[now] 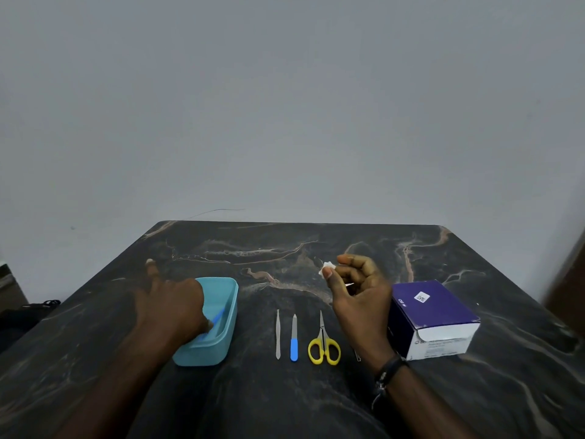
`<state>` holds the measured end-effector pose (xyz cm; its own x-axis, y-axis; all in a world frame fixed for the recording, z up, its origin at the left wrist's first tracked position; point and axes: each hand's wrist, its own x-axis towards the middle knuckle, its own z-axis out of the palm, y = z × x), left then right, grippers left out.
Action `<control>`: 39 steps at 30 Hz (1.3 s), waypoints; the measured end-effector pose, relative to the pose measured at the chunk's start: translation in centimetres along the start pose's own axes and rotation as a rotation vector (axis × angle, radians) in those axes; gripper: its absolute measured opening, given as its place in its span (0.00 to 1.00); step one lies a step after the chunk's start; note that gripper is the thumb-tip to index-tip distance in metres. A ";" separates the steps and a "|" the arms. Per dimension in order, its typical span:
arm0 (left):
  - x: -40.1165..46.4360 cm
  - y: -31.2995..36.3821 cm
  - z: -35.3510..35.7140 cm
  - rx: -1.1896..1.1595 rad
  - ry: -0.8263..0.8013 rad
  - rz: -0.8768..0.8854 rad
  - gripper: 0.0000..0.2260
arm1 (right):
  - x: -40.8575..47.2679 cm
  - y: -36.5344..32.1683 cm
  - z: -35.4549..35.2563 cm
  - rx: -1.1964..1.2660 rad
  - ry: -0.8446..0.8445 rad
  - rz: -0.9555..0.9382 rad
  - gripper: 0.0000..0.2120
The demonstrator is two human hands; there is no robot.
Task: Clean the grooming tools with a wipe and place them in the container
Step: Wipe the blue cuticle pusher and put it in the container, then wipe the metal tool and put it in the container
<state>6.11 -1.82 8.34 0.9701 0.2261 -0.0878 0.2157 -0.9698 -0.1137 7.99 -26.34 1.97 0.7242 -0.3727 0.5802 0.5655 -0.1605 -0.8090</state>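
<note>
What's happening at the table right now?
The left hand is reaching into the teal container, setting down a blue tool. The right hand pinches a small white wipe. Tweezers, a file and scissors lie in a row on the table, not yet placed. A purple box sits at right.

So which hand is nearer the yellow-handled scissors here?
Right. The right hand, pinching a white wipe, hovers just beside and beyond the scissors. The left hand is off at the teal container.
</note>
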 end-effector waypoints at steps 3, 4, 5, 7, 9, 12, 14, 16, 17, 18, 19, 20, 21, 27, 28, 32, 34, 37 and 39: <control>-1.4 1.1 -0.3 -0.007 0.287 0.064 0.16 | 0.0 0.0 0.1 -0.025 -0.006 -0.005 0.10; -2.1 1.7 -0.4 -0.103 0.431 0.128 0.14 | 0.0 0.1 0.1 -0.036 -0.007 -0.006 0.10; -2.9 2.5 -0.4 -0.226 0.559 0.208 0.11 | -0.1 0.1 0.1 -0.042 -0.008 -0.008 0.10; -4.4 4.3 -0.4 -0.425 0.648 0.337 0.07 | -0.2 0.1 0.2 -0.048 -0.010 -0.012 0.10; -5.1 6.1 -0.2 -0.468 0.543 0.366 0.07 | -0.2 -0.1 0.2 -0.049 -0.010 -0.027 0.10; -4.5 8.4 0.2 -0.321 0.304 0.304 0.07 | -0.2 -0.5 0.2 -0.044 -0.010 -0.042 0.10; -3.8 9.4 0.7 -0.248 0.197 0.293 0.08 | -0.2 -0.6 0.1 -0.035 -0.007 -0.037 0.10; -3.2 9.9 1.3 -0.198 0.155 0.291 0.08 | -0.2 -0.6 0.2 -0.032 -0.005 -0.029 0.10; -3.0 10.1 1.7 -0.175 0.147 0.296 0.08 | -0.2 -0.6 0.2 -0.030 -0.004 -0.029 0.11; -2.8 10.3 2.0 -0.157 0.139 0.304 0.09 | -0.2 -0.6 0.2 -0.027 -0.003 -0.031 0.12; -2.7 10.4 2.3 -0.143 0.129 0.310 0.09 | -0.1 -0.6 0.2 -0.026 -0.002 -0.035 0.13; -2.5 10.5 2.5 -0.134 0.121 0.310 0.10 | -0.1 -0.6 0.2 -0.027 -0.002 -0.040 0.14; -2.3 10.7 2.8 -0.127 0.117 0.307 0.10 | -0.1 -0.5 0.2 -0.027 -0.002 -0.042 0.14; -1.3 11.0 3.5 -0.111 0.162 0.318 0.10 | 0.0 -0.4 0.1 -0.044 0.000 -0.056 0.14; -1.3 11.0 3.5 -0.118 0.180 0.322 0.09 | 0.0 -0.4 0.2 -0.048 0.000 -0.055 0.14; -0.4 11.3 2.6 -0.276 0.292 0.302 0.01 | 0.0 -0.2 0.1 -0.065 0.004 -0.056 0.16; 0.6 11.4 2.0 -0.437 0.375 0.317 0.02 | 0.1 -0.1 0.1 -0.067 0.014 -0.050 0.16; 1.6 12.1 1.9 -0.902 0.393 0.460 0.09 | 0.2 0.1 -0.1 -0.053 0.028 -0.020 0.14; 1.9 12.6 2.4 -1.236 0.289 0.524 0.06 | 0.3 0.2 -0.2 -0.044 0.026 -0.003 0.13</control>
<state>10.39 -13.41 4.33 0.9234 -0.0677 0.3779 -0.3701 -0.4189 0.8292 8.23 -26.64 1.92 0.7117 -0.3957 0.5804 0.5494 -0.2011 -0.8110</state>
